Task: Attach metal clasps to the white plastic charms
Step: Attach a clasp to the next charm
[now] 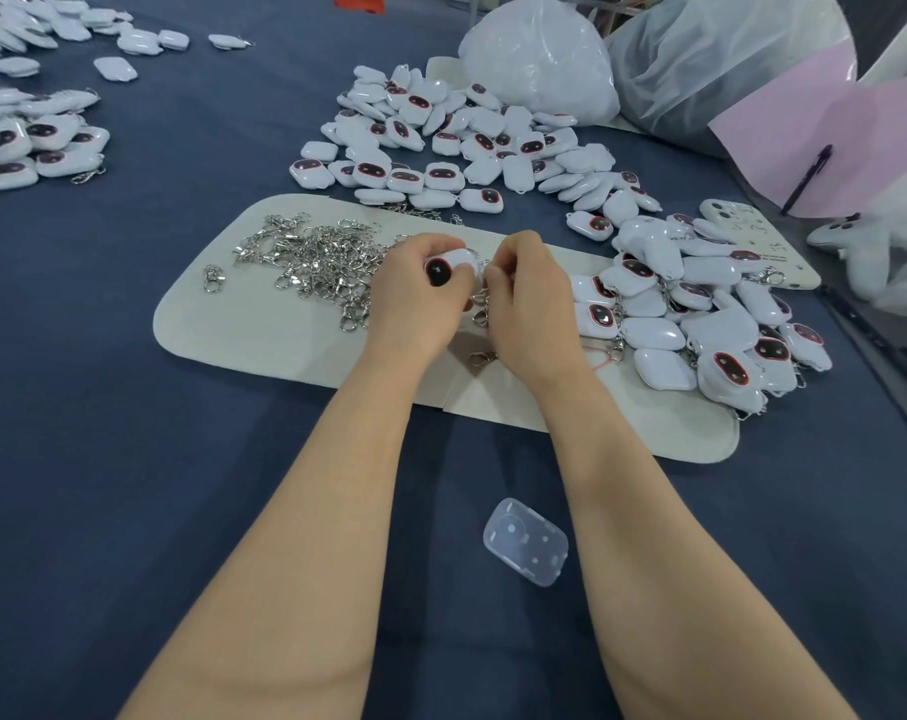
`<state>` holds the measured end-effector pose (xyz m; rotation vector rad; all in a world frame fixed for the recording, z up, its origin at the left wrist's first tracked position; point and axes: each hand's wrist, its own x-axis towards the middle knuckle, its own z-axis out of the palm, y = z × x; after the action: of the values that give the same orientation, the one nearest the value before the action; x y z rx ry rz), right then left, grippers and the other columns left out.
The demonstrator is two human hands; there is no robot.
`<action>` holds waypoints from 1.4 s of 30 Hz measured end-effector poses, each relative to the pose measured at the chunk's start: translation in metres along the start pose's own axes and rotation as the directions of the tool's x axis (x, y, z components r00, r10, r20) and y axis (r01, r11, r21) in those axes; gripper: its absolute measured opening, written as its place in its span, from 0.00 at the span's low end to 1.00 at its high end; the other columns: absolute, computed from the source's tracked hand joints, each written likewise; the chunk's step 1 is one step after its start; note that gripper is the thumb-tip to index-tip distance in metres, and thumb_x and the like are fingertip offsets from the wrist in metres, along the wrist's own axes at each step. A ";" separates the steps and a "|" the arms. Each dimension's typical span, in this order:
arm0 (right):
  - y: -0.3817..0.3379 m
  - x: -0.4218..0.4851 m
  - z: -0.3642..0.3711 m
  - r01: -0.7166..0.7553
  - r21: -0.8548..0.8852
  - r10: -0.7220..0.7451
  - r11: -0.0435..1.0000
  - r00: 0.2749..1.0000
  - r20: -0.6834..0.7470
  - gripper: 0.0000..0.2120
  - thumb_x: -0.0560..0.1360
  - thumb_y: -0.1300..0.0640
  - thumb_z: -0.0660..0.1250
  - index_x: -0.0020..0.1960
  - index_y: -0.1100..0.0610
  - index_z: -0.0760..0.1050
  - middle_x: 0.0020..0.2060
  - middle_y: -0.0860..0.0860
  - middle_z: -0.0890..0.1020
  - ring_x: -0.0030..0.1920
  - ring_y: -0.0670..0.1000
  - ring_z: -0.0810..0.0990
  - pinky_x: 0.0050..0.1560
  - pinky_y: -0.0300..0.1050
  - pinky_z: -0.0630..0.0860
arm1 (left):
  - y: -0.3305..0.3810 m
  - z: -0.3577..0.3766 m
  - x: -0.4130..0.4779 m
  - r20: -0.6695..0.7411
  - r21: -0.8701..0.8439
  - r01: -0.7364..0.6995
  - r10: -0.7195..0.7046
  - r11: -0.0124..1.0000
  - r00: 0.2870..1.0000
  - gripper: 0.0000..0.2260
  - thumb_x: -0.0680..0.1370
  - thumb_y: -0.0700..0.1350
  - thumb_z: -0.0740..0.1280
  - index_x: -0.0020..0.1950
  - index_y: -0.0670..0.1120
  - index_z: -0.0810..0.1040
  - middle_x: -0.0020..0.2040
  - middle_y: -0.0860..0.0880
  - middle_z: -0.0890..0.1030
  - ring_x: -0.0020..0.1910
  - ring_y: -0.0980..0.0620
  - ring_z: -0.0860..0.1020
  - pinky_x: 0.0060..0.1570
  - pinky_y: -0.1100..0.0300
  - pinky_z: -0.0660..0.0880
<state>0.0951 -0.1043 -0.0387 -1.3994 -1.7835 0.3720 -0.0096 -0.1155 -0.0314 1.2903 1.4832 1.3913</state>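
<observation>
My left hand (415,298) grips a white plastic charm (447,266) with a dark red-rimmed face turned toward me. My right hand (531,298) pinches a metal clasp (482,298) at the charm's right edge; most of the clasp is hidden by my fingers. Both hands hover over a cream felt mat (264,324). A heap of loose silver clasps (316,262) lies on the mat to the left of my hands. A pile of charms with clasps on them (700,314) lies on the mat's right end. Beyond the mat sits a pile of charms (467,142).
A clear plastic case (525,542) lies on the blue cloth near me. White plastic bags (544,59) and pink paper (825,142) stand at the back right. More charms (35,142) are heaped at the far left. A phone case (758,246) lies beyond the right pile.
</observation>
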 end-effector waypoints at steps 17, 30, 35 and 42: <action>-0.009 0.002 0.001 -0.157 0.361 0.169 0.919 0.986 -0.003 0.07 0.76 0.64 0.63 0.49 0.53 0.74 0.41 0.41 0.77 0.47 0.44 0.78 0.46 0.31 0.74 | 0.004 -0.001 0.002 0.055 -0.466 0.277 -0.285 0.840 0.957 0.06 0.77 0.36 0.63 0.47 0.45 0.78 0.40 0.48 0.80 0.27 0.58 0.77 0.32 0.66 0.75; -0.010 0.001 0.004 -0.079 0.328 0.152 0.941 0.967 -0.204 0.05 0.77 0.62 0.64 0.46 0.53 0.74 0.37 0.39 0.77 0.39 0.34 0.76 0.45 0.28 0.71 | 0.015 -0.006 -0.002 0.375 -0.703 0.540 -0.404 0.462 0.834 0.04 0.79 0.38 0.63 0.45 0.40 0.75 0.35 0.46 0.77 0.24 0.58 0.76 0.26 0.69 0.74; -0.012 -0.002 0.000 -0.004 0.210 0.053 0.978 0.973 -0.226 0.05 0.77 0.64 0.63 0.49 0.59 0.77 0.40 0.47 0.80 0.42 0.43 0.76 0.45 0.29 0.69 | 0.012 0.001 0.000 0.156 -0.568 0.399 -0.381 0.720 0.911 0.06 0.77 0.37 0.64 0.53 0.45 0.74 0.43 0.46 0.77 0.28 0.56 0.76 0.28 0.66 0.73; -0.013 -0.003 0.001 0.077 -0.070 -0.087 0.995 0.984 -0.155 0.07 0.77 0.64 0.60 0.48 0.62 0.77 0.44 0.54 0.80 0.48 0.55 0.74 0.48 0.47 0.69 | 0.009 0.001 -0.001 -0.151 -0.306 0.067 -0.118 0.950 0.982 0.07 0.75 0.40 0.69 0.46 0.49 0.72 0.40 0.52 0.77 0.32 0.59 0.76 0.37 0.65 0.75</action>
<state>0.0857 -0.1111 -0.0320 -1.3557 -1.7291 0.1567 -0.0068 -0.1172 -0.0233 0.9218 1.3559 1.6218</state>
